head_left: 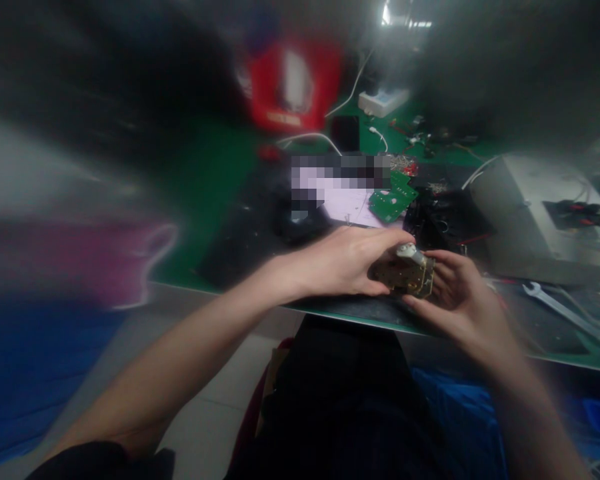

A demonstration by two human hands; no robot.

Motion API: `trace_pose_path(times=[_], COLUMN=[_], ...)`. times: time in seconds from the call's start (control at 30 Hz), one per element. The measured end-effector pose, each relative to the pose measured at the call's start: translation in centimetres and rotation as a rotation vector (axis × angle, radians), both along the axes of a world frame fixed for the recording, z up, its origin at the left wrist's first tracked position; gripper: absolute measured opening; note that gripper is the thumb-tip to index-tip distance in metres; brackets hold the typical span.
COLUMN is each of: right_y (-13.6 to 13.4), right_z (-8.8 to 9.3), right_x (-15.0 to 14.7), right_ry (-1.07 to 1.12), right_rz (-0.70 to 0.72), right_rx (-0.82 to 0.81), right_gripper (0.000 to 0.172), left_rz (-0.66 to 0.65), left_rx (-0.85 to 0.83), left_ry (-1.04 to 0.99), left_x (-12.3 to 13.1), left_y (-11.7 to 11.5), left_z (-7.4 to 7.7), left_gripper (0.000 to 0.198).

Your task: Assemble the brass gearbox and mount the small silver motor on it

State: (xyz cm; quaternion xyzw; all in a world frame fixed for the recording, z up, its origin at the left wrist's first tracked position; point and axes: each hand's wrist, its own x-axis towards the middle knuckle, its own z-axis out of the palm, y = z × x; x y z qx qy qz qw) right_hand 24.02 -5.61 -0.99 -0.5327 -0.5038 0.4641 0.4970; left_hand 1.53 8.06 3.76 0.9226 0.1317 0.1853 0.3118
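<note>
Both my hands hold a small brass-coloured metal part (pixel 406 275) with a white knob on top, just above the near edge of the green workbench (pixel 215 193). My left hand (pixel 345 261) wraps it from the left with thumb below and fingers over the top. My right hand (pixel 455 293) cups it from the right and underneath, fingers curled around it. The picture is smeared by motion on the left side.
A green circuit board (pixel 393 199) and pink paper (pixel 347 203) lie beyond my hands on a black mat (pixel 245 227). A grey box (pixel 525 207) stands at the right, a wrench (pixel 560 308) in front of it. A red object (pixel 293 83) and white power strip (pixel 383 101) sit at the back.
</note>
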Motion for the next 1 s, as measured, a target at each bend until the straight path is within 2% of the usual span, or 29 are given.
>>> trace_pose_path(times=[0.53, 1.0], right_y=[0.0, 0.1], right_z=[0.0, 0.5], right_x=[0.1, 0.0], right_ry=[0.010, 0.017], right_rz=[-0.006, 0.011], right_rx=[0.005, 0.020], right_gripper=[0.069, 0.066], left_rz=[0.030, 0.062], left_rx=[-0.071, -0.176], left_ry=[-0.004, -0.054], left_x=[-0.2, -1.3], left_y=[-0.2, -0.1], left_z=[0.0, -0.1], left_gripper=[0.071, 0.070])
